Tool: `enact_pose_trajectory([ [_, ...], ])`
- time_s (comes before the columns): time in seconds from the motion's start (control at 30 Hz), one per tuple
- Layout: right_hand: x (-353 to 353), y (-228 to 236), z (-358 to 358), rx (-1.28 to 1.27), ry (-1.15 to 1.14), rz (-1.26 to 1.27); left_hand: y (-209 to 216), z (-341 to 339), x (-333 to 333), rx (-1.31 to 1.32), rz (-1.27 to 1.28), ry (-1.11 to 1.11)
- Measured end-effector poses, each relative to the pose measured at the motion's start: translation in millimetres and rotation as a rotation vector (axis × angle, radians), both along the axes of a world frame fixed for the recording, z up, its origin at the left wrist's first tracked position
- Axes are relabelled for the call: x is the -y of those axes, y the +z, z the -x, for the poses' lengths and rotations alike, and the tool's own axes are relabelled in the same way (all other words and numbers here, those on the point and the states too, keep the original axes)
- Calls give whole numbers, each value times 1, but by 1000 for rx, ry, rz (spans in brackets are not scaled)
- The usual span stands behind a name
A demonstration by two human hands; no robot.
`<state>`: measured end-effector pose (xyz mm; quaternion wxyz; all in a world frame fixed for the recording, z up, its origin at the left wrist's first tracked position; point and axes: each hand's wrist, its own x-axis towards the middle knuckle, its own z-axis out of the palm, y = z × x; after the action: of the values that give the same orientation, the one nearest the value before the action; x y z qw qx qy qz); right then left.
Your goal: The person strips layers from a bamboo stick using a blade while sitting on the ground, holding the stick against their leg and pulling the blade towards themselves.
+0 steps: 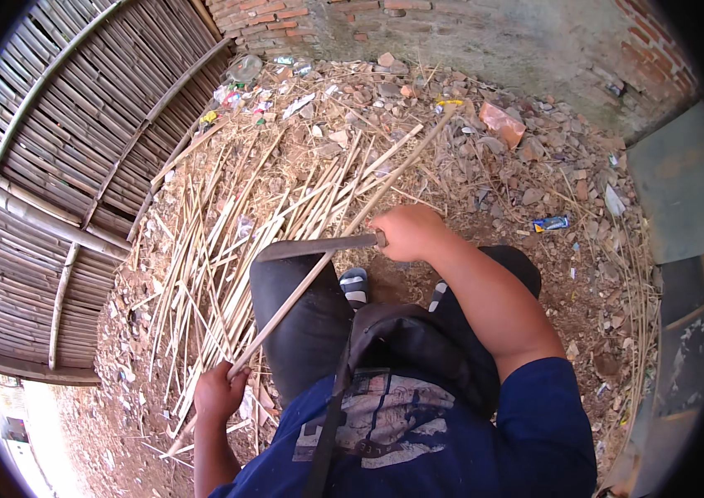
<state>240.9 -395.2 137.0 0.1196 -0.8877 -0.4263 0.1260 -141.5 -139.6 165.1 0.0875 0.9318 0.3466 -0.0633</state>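
A long, pale bamboo strip [295, 296] runs slantwise from the lower left across my left thigh toward the wall. Near its lower part my left hand [221, 390] is closed around it. My right hand [408, 232] grips the handle of a machete [314, 246]. The dark blade points left and crosses the strip above my left knee; its broad tip lies over the knee. Whether the edge touches the strip I cannot tell. Left of my legs, a loose pile of split bamboo strips [227, 249] covers the ground.
A slatted bamboo wall [70, 158] rises at the left, a brick wall [451, 41] at the back. Stone rubble and litter lie along it, with an orange-pink block [502, 124] and a blue wrapper [551, 224]. Grey panels [675, 183] stand at the right.
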Motion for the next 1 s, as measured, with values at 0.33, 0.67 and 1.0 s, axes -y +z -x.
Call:
enact_pose_trajectory([
  [0.33, 52, -90, -101, 18, -229, 87, -14, -8, -32, -5, -253, -65],
  [0.67, 25, -64, -48, -53, -237, -216, -68, 4, -37, 135, -139, -93],
  [1.0, 27, -49, -55, -210, -340, -314, -54, -3, -26, 98, -121, -77],
])
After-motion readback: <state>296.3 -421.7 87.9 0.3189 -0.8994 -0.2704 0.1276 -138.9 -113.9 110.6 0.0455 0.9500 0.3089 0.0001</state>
